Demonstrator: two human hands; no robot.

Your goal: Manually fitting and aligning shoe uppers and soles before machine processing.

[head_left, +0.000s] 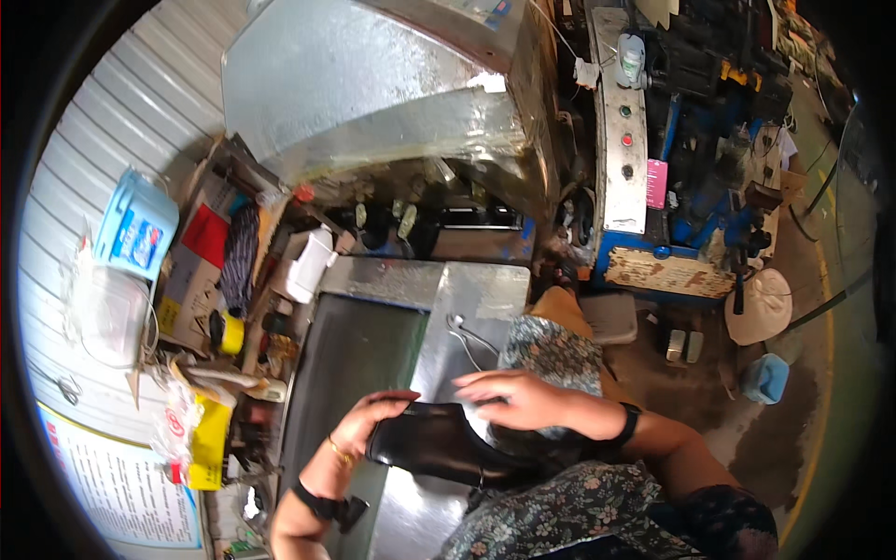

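A glossy black leather boot (420, 443) lies on its side in front of me, above the metal table edge and close to my lap. My left hand (359, 425) is wrapped round its left end, thumb along the upper side. Over the boot's right part hovers my right hand (513, 401), fingers stretched out and slightly smeared by motion. No object shows in that hand; whether its fingertips touch the leather I cannot tell. A bent, thin metal tool (469, 341) rests on the metal tabletop (481, 289) beyond my right hand.
A dark belt (359, 355) runs along the left, leading toward a large sheet-metal hood (373, 84). Cartons, a yellow tape roll (227, 332) and a blue bucket (137, 224) crowd the left wall. A machine with a button panel (623, 140) stands at the far right.
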